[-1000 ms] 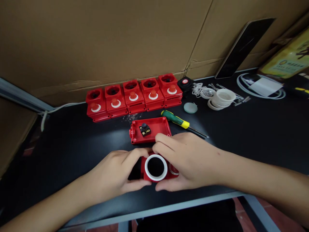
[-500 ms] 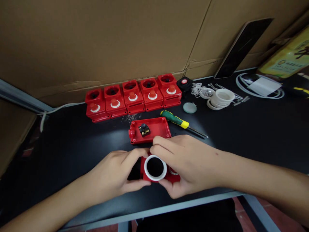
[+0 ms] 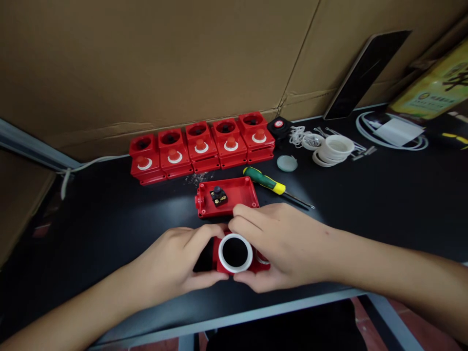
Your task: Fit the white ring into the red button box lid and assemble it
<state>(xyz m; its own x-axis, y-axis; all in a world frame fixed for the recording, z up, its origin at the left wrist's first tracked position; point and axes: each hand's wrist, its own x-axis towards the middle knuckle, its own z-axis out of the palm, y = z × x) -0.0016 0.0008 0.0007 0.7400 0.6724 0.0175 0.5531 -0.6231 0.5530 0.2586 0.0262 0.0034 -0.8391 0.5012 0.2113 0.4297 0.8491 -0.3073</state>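
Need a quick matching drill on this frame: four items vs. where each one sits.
Items:
1. red plastic cover with white ring
2. open red plastic base with small black switch
3. green-and-yellow-handled screwdriver
4. stack of white plastic rings

Places:
A. lying on the black table just right of the open base
B. held between left hand and right hand
C. far right of the row of five red boxes
D. flat on the table just beyond the hands

Pairs: 1-B, 2-D, 3-A, 4-C
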